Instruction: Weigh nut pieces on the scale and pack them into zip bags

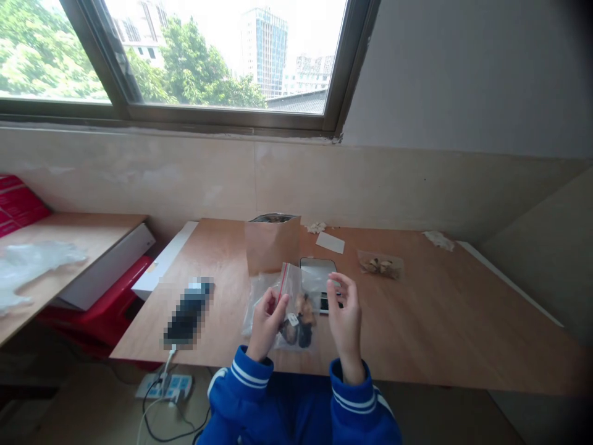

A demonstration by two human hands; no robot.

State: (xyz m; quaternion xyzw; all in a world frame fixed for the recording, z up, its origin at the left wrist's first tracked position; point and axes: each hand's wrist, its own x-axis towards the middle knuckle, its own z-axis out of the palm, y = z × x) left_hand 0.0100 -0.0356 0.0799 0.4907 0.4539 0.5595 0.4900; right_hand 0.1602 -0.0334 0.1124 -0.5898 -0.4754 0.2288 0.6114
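Note:
My left hand pinches the red-striped top of a clear zip bag. Inside the bag are dark and light brown dried pieces and a small white packet. To the bag's right, my right hand is raised with its fingers apart and curved, holding nothing visible. Partly hidden behind the bag and my right hand lies a small scale with a pale plate. Other clear plastic bags lie under and beside my left hand.
An upright brown paper bag stands behind my left hand. A white card and a filled clear bag lie farther back. At left are a blurred phone with a cable and a power strip below.

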